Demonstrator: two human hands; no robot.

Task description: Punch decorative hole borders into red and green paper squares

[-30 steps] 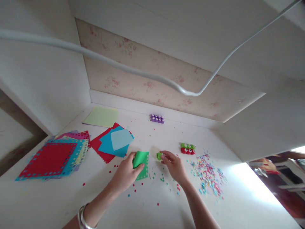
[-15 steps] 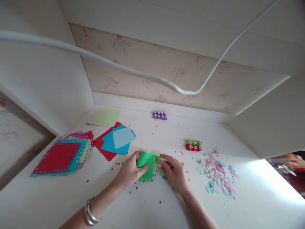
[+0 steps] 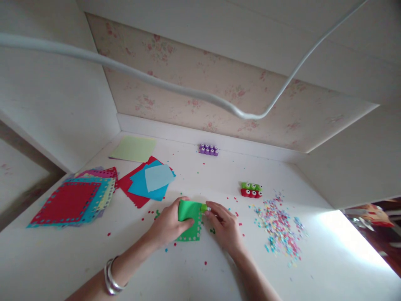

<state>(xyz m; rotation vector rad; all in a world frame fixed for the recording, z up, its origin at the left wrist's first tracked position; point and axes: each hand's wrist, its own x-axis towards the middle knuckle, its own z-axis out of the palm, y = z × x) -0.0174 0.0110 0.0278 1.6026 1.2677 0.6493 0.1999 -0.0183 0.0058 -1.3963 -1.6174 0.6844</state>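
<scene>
My left hand grips a sheet of green paper, thumb on top, its upper left part bent up. Small punched shapes run along the paper's right and bottom edges. Between the fingertips of my right hand is a small lime-green craft punch, which sits on the paper's upper right edge. Green and red punched bits are scattered around both hands.
At left lies a stack of punched-border sheets, beside loose red and blue papers and pale green sheets. Purple punches stand at the back, green and red ones to the right, near a confetti pile. A white cable crosses above.
The craft punch has moved from just off the paper's right edge onto its upper right edge. My left hand keeps its hold. The whole view has shifted slightly.
</scene>
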